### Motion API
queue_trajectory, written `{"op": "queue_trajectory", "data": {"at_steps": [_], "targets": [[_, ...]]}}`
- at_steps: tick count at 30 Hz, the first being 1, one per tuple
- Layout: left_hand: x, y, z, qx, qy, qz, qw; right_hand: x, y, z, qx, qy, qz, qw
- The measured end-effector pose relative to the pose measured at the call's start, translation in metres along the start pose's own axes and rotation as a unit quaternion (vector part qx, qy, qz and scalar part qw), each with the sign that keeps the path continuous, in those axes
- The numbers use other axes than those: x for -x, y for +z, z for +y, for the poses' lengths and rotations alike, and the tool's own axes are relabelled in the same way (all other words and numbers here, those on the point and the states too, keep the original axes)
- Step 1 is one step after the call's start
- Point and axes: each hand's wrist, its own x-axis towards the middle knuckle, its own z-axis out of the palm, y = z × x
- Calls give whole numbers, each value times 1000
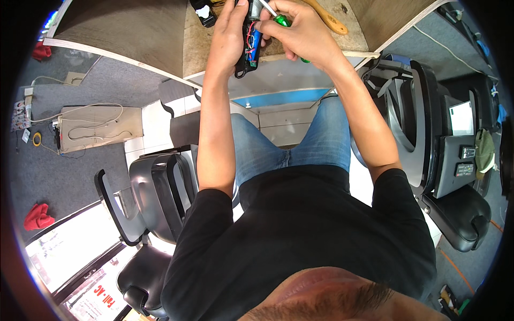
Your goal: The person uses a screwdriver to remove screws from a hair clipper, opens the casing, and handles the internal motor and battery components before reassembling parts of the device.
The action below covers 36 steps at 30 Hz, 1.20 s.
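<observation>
My left hand (228, 38) is closed around an opened black hair clipper (251, 45), at the top of the view over the workbench edge. Inside its narrow housing show a blue battery cell, thin red wires and part of a silver motor; a small black loop sticks out at the near end. My right hand (310, 35) grips a screwdriver (281, 20) with a green handle, its metal shaft slanting up and left toward the clipper. The screwdriver's tip is cut off by the top edge, and my right fingers also come close against the clipper's side.
The worn wooden benchtop (198, 51) has raised side panels. A wooden handle (331, 19) lies right of my hands, and a black object with a white patch (203, 13) lies left. Black padded chairs (171, 187) stand at both sides. A corded board (101, 128) rests on the left.
</observation>
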Motion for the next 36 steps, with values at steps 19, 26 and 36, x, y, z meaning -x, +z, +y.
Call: {"op": "queue_trajectory", "data": {"at_steps": [19,26,36], "targets": [[-11,-8,-22,-35,85,11,996,5,12,4,248,-128,121,953],[-10,-4,-7,-26,61,4,998,13,15,-12,171,-113,161,965],[-10,-17,-13,55,-16,31,998,10,5,10,13,-88,35,995]]}}
